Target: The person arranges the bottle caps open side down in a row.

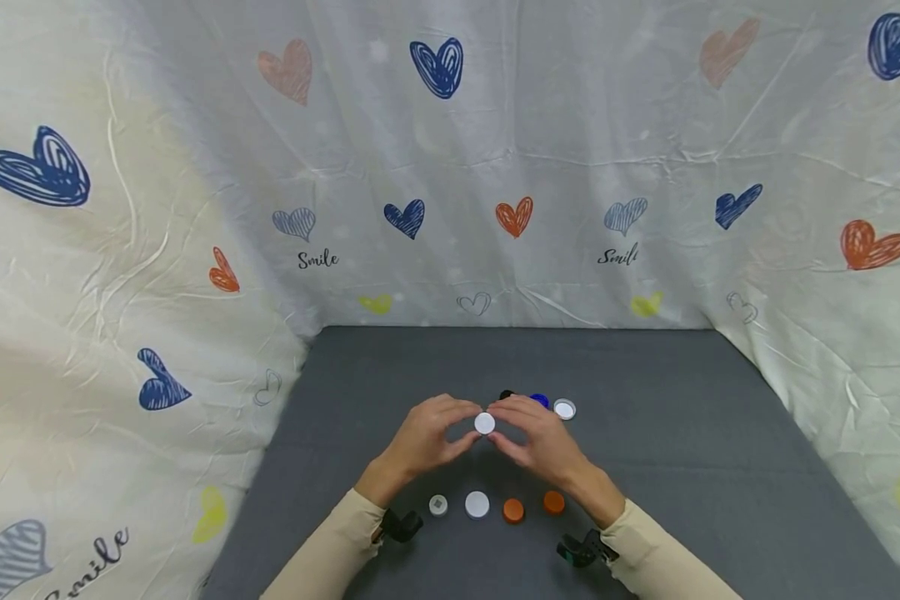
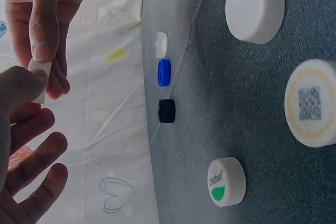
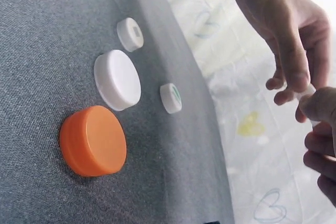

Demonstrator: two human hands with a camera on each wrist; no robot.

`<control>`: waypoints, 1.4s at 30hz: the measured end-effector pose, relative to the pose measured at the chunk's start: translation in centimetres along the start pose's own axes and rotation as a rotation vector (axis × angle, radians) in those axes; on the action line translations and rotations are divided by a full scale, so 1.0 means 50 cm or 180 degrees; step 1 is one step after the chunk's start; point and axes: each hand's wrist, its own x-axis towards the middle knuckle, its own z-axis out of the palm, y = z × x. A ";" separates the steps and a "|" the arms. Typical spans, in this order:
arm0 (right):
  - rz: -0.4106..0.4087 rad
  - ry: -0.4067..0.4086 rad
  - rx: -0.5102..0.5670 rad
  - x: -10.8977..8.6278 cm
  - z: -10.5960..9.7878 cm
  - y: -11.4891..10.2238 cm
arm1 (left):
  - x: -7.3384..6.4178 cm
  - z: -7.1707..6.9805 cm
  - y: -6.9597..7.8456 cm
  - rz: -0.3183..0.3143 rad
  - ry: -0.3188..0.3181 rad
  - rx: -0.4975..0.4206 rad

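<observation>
A small white bottle cap [image 1: 484, 423] is held up between both hands above the dark table. My left hand [image 1: 429, 433] pinches its left side with thumb and fingers, and my right hand [image 1: 537, 435] pinches the right side. In the left wrist view the cap [image 2: 40, 80] stands edge-on between the two thumbs. Below the hands, in the head view, is a row of caps: a white cap with a printed code [image 1: 438, 505], a plain white cap [image 1: 477, 504], an orange cap [image 1: 513, 510] and a second orange cap [image 1: 553, 502].
Beyond the right hand lie a black cap [image 2: 167, 110], a blue cap [image 2: 164, 72] and a white cap [image 1: 565, 409]. A white cap with a green mark [image 2: 227, 182] also lies on the table; the hands hide it in the head view. A heart-patterned curtain [image 1: 450, 167] stands behind the table.
</observation>
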 end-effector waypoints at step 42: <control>0.0186 -0.1205 -0.0629 -0.038 0.129 0.012 | -0.052 0.075 -0.009 -0.0316 -0.1683 0.1279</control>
